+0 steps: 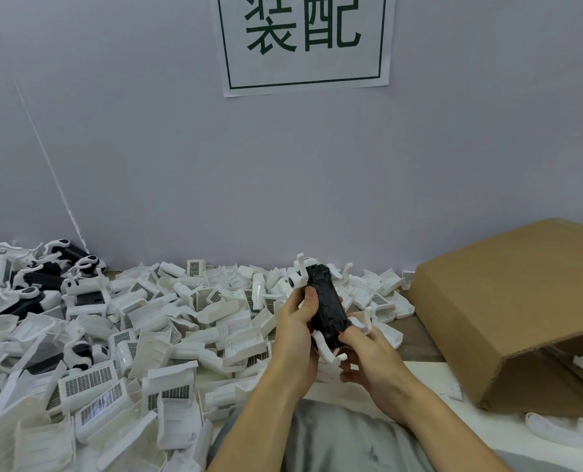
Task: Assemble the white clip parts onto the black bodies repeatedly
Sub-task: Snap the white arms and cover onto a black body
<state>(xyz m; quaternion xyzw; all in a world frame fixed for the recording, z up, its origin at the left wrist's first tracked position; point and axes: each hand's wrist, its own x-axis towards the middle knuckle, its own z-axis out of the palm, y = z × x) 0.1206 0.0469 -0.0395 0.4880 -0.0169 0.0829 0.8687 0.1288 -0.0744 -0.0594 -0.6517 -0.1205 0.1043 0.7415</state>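
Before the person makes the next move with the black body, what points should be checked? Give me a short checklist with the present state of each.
1. Black body held by both hands: ok; left hand grips its side, right hand grips the near end.
2. White clip sits at the far end: ok.
3. Clip fully seated: cannot tell.
4. White clip parts at the near end seated: cannot tell, the fingers hide the joint.
5. More white parts in supply: ok, pile of white parts lies to the left.
6. Place for finished units: cannot tell; cardboard box lies on its side.
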